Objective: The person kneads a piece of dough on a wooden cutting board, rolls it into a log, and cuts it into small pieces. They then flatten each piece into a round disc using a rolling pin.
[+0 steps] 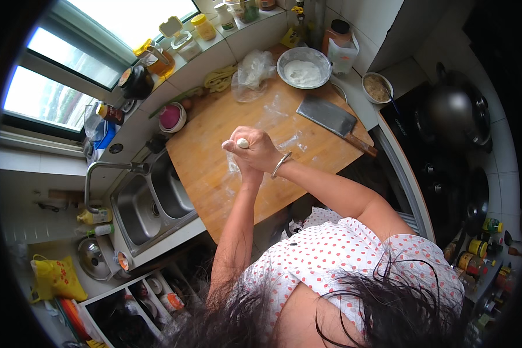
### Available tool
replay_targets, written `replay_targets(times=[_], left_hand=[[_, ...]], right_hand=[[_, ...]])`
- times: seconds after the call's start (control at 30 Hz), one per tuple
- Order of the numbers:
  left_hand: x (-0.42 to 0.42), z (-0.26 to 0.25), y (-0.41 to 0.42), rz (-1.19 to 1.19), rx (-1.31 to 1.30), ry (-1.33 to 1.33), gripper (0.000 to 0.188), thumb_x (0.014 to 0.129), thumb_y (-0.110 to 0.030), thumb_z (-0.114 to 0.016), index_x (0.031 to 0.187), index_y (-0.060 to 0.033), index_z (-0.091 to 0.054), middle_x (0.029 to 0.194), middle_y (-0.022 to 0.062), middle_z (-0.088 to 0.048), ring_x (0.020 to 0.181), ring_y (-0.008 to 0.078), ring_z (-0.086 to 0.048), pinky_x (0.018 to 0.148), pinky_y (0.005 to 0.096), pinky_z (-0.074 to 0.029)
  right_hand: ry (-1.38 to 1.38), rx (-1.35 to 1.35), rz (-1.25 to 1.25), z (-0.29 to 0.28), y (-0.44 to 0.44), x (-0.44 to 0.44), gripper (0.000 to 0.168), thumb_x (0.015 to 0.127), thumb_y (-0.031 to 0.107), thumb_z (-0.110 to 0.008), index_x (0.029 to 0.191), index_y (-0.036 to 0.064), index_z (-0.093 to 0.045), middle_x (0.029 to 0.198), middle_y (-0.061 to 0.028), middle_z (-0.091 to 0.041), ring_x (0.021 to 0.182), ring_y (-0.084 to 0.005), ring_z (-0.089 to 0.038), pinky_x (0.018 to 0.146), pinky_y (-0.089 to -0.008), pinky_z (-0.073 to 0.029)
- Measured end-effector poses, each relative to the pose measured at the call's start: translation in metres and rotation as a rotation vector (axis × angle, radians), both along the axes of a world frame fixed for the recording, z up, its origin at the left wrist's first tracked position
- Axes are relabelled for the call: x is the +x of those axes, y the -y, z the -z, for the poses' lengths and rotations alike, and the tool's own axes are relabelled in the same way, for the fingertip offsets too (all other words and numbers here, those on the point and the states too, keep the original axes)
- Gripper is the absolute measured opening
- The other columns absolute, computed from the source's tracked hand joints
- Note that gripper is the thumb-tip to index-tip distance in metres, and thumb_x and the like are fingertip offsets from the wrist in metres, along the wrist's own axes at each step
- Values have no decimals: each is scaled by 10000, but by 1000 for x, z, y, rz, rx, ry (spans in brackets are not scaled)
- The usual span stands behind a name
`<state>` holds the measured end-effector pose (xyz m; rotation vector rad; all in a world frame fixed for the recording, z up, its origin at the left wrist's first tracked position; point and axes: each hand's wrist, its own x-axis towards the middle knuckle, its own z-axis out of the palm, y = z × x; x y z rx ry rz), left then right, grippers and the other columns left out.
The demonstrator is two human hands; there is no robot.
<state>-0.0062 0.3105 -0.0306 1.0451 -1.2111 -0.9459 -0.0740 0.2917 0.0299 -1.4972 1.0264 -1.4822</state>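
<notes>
Above the wooden board (217, 204) my two hands are pressed together. My right hand (261, 148), with a bangle at the wrist, lies over my left hand (249, 170) and hides most of it. A small ball of white dough (242, 143) shows at the top of my right fist, beside the thumb. Streaks of flour mark the board. Toward its right edge lies a cleaver (328, 116) with a wooden handle. A metal bowl of flour (304, 48) stands at the far edge, beside a crumpled clear plastic bag (254, 71).
A double steel sink (141, 209) with a faucet adjoins the board on the left. To the right are a bowl of minced filling (376, 88) with a spoon and a stove with a dark wok (454, 104). Jars line the window ledge.
</notes>
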Motion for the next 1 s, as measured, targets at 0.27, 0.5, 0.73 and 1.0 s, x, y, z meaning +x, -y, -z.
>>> replay_targets(times=[0.27, 0.5, 0.73, 1.0], left_hand=[[15, 10, -8, -51, 7, 371, 180, 819, -240, -701, 931, -100, -687, 767, 146, -692, 758, 280, -702, 611, 368, -507], [32, 17, -13, 16, 4, 722, 190, 819, -203, -694, 997, -136, -689, 839, 122, -711, 807, 286, -698, 635, 367, -516], [64, 46, -2, -118, -39, 851, 42, 788, -81, -684, 823, -74, -661, 742, 146, -669, 662, 312, -657, 593, 388, -507], [44, -31, -15, 193, 642, -1453, 313, 802, -130, -596, 1068, 27, -545, 1069, 158, -607, 1146, 336, -545, 1058, 468, -402]], right_hand=[[220, 274, -130, -35, -19, 4, 472, 877, 485, -695, 682, 83, -541, 547, 108, -411, 535, 0, -346, 450, -200, -300], [485, 429, -140, -39, -22, 2, 582, 885, 541, -652, 585, 128, -374, 527, 99, -345, 486, -12, -295, 411, -221, -226], [797, 477, -189, -55, -13, 4, 579, 920, 515, -611, 583, 144, -322, 467, 37, -280, 390, -94, -271, 392, -274, -229], [897, 415, -231, -30, -7, -8, 531, 940, 497, -584, 592, 146, -389, 621, -18, -446, 665, -153, -481, 708, -315, -413]])
